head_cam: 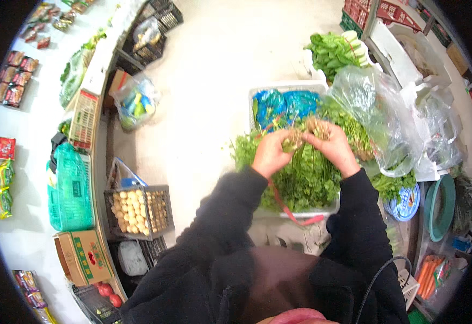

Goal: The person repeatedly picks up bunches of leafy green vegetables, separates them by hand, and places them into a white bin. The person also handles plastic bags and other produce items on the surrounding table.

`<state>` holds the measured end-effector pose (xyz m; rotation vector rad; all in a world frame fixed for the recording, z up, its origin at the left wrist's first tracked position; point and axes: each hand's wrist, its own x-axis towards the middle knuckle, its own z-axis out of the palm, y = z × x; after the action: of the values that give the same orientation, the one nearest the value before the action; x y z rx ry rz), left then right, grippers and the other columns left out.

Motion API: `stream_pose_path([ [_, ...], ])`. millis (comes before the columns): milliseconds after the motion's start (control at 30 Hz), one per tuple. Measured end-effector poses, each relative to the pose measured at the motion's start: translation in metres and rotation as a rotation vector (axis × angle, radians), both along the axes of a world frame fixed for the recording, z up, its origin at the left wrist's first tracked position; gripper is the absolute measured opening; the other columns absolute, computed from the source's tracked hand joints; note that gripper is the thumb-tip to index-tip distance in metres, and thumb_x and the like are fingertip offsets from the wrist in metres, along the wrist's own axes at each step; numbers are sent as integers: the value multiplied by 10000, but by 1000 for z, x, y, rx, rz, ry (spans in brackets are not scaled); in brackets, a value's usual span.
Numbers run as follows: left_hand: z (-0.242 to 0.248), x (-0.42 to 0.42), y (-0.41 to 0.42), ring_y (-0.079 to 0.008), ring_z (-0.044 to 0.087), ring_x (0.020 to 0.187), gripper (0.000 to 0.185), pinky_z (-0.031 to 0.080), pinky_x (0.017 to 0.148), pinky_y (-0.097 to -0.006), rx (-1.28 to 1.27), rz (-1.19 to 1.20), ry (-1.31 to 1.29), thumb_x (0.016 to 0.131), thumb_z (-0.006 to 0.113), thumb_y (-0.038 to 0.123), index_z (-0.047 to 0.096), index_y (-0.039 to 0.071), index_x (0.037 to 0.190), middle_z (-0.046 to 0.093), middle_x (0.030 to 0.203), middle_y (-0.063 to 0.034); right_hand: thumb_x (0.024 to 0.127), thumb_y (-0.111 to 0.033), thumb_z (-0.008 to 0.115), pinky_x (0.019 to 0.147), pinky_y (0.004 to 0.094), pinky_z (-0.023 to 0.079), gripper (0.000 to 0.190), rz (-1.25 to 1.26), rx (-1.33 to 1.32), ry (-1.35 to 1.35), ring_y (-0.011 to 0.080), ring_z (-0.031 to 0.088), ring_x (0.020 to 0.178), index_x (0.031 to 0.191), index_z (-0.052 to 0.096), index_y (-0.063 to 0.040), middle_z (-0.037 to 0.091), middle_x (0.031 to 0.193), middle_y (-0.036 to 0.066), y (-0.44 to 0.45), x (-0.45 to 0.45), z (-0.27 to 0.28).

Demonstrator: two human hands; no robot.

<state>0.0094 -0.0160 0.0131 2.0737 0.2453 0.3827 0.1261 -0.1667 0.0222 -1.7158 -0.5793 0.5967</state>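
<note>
Over a white foam box (288,86) heaped with leafy herbs that look like cilantro (306,182), both hands work close together. My left hand (273,152) grips root ends of the herbs, a red ribbon hanging beneath it. My right hand (333,146) holds another rooty clump (317,126) between thumb and fingers, almost touching the left. Long green stems trail down from the roots. Behind the hands, blue plastic (284,106) lies in the box. The red ribbon (292,214) curls to the box's near edge. More bunched herbs (355,133) rest to the right, partly under clear plastic bags.
Clear plastic bags (381,117) spread at right, near tied leafy greens (333,52). A teal basin (440,208) and bagged carrots (430,273) stand farther right. At left are a crate of round pale produce (138,210), a filled plastic bag (135,101) and a cardboard box (86,257).
</note>
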Motion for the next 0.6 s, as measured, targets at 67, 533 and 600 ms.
stream_pose_path([
  [67,3,-2,3,-280,674,841,184,522,752,-349,142,-1,-30,818,705,119,688,44,984,687,906,-139,806,-149,765,762,259,496,308,70,11,-45,80,596,832,1058,657,-11,689,934,12,-3,0,4],
  [533,-3,2,-2,-293,663,955,369,506,825,-342,-83,-12,14,792,759,199,641,27,1097,681,1031,-156,796,-167,751,724,301,511,255,36,-25,-80,131,647,766,989,683,-13,714,867,77,0,-9,13],
  [600,-4,3,0,-278,665,974,376,507,832,-338,-111,3,56,796,758,208,645,35,1110,683,1047,-156,797,-150,751,739,301,514,248,63,-11,-50,124,652,783,1000,690,-21,720,881,69,-1,-9,16],
])
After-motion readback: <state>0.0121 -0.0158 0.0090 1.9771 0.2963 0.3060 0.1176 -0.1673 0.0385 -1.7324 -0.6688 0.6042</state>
